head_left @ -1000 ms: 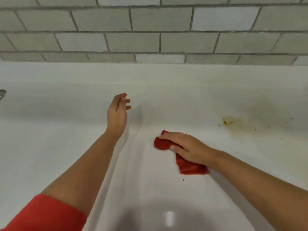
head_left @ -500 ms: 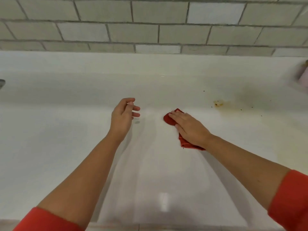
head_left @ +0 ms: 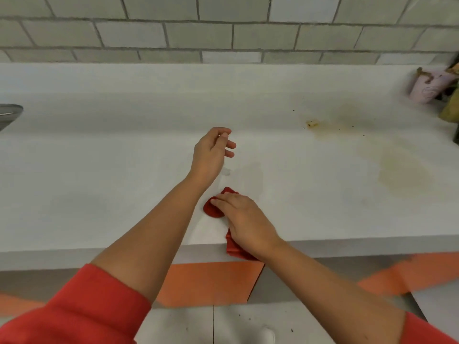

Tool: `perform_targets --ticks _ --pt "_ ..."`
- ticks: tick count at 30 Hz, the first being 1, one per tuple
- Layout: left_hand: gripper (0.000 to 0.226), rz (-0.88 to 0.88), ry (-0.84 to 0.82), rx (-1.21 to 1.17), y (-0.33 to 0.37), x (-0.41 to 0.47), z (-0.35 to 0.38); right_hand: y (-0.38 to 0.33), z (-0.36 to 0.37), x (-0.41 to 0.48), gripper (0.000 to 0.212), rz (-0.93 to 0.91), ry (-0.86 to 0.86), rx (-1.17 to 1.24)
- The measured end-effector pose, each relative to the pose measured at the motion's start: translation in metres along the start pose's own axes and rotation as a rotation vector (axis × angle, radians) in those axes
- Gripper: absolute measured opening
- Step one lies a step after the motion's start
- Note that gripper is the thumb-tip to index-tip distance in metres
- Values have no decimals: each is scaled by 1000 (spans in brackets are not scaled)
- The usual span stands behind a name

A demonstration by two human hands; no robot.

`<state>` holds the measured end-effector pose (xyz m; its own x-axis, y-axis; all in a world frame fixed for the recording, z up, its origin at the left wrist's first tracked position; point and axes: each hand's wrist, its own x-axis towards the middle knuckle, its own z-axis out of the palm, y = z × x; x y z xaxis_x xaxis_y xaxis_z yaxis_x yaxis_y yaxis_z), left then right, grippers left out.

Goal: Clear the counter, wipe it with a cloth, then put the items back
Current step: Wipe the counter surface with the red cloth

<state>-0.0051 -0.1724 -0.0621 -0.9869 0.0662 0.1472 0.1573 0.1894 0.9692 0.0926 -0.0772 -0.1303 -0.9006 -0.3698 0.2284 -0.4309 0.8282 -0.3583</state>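
Note:
A white counter [head_left: 99, 170] runs across the view. A small red cloth [head_left: 213, 209] lies near the counter's front edge, one end hanging over the edge. My right hand [head_left: 246, 219] lies on top of the cloth and presses it onto the surface with fingers stretched over it. My left hand [head_left: 213, 152] hovers above the counter just beyond the cloth, fingers loosely curled, holding nothing. A yellow-brown stain [head_left: 313, 124] with dark crumbs sits at the back right, apart from the cloth.
A fainter yellowish patch [head_left: 402, 173] marks the counter at right. A pink item [head_left: 427, 85] and greenish things stand at the far right. A metal edge [head_left: 10, 112] shows at far left. Grey tiled wall [head_left: 223, 33] behind; orange cabinet front [head_left: 211, 281] below.
My right hand has drawn the cloth back from mid-counter to the front edge. The view has dropped, showing the cabinet and floor. My left hand stays hovering.

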Motion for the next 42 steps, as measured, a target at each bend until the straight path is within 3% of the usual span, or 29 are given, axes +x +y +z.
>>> perform_targets --ticks 3,7,9,12,14,16,19,21,25,31,33,35,38,40,42 --pt "24 21 -14 23 6 -14 -4 -20 10 -15 50 -89 15 -65" --pt "24 40 -30 63 7 -31 -20 -5 -13 -22 49 -231 -161 -24" --pt "23 44 -6 66 4 -36 -36 25 -32 -21 51 -69 -115 -44" --pt "24 22 54 78 -3 -43 -57 70 -50 -14 45 374 -19 -206" --pt "24 9 69 78 -6 -47 -61 66 -45 -1 51 505 -25 -255" --pt "24 0 68 72 -8 -49 -58 40 -31 9 59 440 -62 -241" --pt "25 -9 45 99 -9 -46 -49 -6 -11 -6 64 146 -156 -176" --pt "26 -24 9 186 -13 -40 -44 -11 -12 -18 66 60 -178 -143" --pt "28 -92 -81 473 -32 -19 -41 52 -32 1 48 281 -127 -122" --pt "29 -81 -24 556 -42 11 -50 125 -43 76 50 583 -48 -232" --pt "29 -72 -17 609 -45 26 -54 117 -32 98 51 516 -35 -192" --pt "32 -65 -14 691 -51 44 -56 89 -13 104 47 230 8 -115" --pt "44 -69 -48 849 -59 70 -54 42 4 89 45 -177 -97 -34" --pt "46 -59 -67 917 -60 89 -50 53 -4 92 43 -212 -185 18" --pt "47 -52 -69 941 -61 108 -47 89 -18 116 43 -118 -148 8"
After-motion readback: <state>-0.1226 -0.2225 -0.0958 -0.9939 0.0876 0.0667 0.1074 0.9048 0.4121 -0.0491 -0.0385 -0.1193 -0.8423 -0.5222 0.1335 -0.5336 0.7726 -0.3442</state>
